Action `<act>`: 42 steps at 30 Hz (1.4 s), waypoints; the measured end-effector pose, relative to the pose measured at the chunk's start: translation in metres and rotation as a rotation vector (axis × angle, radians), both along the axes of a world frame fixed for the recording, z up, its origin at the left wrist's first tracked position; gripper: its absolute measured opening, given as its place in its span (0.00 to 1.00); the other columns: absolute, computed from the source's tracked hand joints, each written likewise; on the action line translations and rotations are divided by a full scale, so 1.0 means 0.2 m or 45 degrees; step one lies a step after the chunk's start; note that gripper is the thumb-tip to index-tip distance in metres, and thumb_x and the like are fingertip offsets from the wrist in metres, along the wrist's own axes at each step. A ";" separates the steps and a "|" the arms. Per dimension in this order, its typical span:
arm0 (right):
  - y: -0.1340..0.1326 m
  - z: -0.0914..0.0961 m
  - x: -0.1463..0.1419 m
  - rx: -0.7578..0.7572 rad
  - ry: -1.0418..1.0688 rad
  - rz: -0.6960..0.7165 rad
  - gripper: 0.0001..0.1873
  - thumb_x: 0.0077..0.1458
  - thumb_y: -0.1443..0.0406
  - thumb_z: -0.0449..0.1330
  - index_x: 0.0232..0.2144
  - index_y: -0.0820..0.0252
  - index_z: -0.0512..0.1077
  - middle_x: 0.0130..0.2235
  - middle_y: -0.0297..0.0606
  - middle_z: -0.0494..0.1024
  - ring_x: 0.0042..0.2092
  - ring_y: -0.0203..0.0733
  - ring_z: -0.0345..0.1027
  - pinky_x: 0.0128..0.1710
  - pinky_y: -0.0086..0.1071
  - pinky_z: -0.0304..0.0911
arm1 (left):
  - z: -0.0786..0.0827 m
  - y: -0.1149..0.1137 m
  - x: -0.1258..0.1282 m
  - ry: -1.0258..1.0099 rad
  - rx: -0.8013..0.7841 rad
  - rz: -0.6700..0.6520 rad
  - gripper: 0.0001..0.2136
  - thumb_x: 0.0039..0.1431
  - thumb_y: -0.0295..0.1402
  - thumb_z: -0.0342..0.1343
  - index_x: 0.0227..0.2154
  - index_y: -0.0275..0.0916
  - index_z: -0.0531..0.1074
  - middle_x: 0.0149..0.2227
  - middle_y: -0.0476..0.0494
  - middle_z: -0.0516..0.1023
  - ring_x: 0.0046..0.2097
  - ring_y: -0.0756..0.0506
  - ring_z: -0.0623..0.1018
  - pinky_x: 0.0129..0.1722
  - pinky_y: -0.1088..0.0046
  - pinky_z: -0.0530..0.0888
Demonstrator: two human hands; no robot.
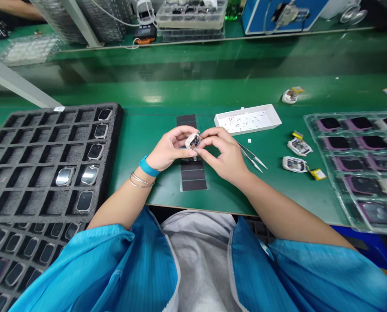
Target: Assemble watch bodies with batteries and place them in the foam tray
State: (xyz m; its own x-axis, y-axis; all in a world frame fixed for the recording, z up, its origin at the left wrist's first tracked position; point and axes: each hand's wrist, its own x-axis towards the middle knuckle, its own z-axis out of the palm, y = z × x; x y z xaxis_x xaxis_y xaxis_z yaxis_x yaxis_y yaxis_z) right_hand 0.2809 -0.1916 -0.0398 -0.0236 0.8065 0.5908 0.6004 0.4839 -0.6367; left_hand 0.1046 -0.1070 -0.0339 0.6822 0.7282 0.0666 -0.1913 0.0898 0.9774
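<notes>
A small white watch body [193, 141] with its open electronics facing up is held between both hands over the green bench. My left hand [170, 149] grips it from the left, fingers curled round its edge. My right hand [222, 154] pinches it from the right, fingertips on its rim. Beneath the hands lies a strip of dark rectangular pads [193, 175]. A pair of tweezers [253, 158] rests on the bench just right of my right hand.
A black foam tray [27, 173] with several watch faces stands at the left. A white shallow box [248, 119] of tiny parts lies behind the hands. Open watch bodies [299, 147] with yellow batteries lie to the right, beside a clear tray [359, 164] of dark modules.
</notes>
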 end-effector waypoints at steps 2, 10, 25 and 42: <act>0.00 0.00 0.00 0.052 -0.027 0.020 0.03 0.61 0.63 0.62 0.33 0.53 0.73 0.44 0.40 0.76 0.48 0.47 0.72 0.50 0.46 0.71 | 0.00 0.00 0.00 -0.011 -0.055 -0.007 0.29 0.36 0.37 0.79 0.43 0.41 0.75 0.43 0.47 0.79 0.44 0.47 0.79 0.48 0.71 0.77; 0.05 0.11 0.33 0.013 -0.076 -0.587 0.03 0.59 0.64 0.62 0.31 0.54 0.73 0.36 0.40 0.79 0.43 0.52 0.75 0.51 0.50 0.69 | 0.04 -0.03 -0.01 -0.123 -0.294 -0.091 0.29 0.42 0.37 0.77 0.47 0.42 0.72 0.44 0.46 0.80 0.46 0.44 0.82 0.48 0.67 0.80; 0.01 0.06 0.01 -1.002 1.094 0.381 0.28 0.37 0.55 0.79 0.39 0.56 0.73 0.40 0.36 0.82 0.41 0.40 0.78 0.46 0.37 0.75 | 0.07 -0.03 -0.01 -0.129 -0.345 0.057 0.31 0.36 0.38 0.78 0.43 0.43 0.70 0.43 0.48 0.80 0.43 0.45 0.82 0.44 0.70 0.79; -0.02 0.18 0.11 -0.836 1.196 0.529 0.20 0.41 0.60 0.78 0.33 0.57 0.74 0.34 0.33 0.80 0.31 0.34 0.73 0.34 0.33 0.74 | 0.04 -0.03 0.00 -0.009 -0.504 -0.252 0.27 0.42 0.34 0.76 0.46 0.41 0.73 0.36 0.51 0.80 0.36 0.48 0.82 0.40 0.72 0.81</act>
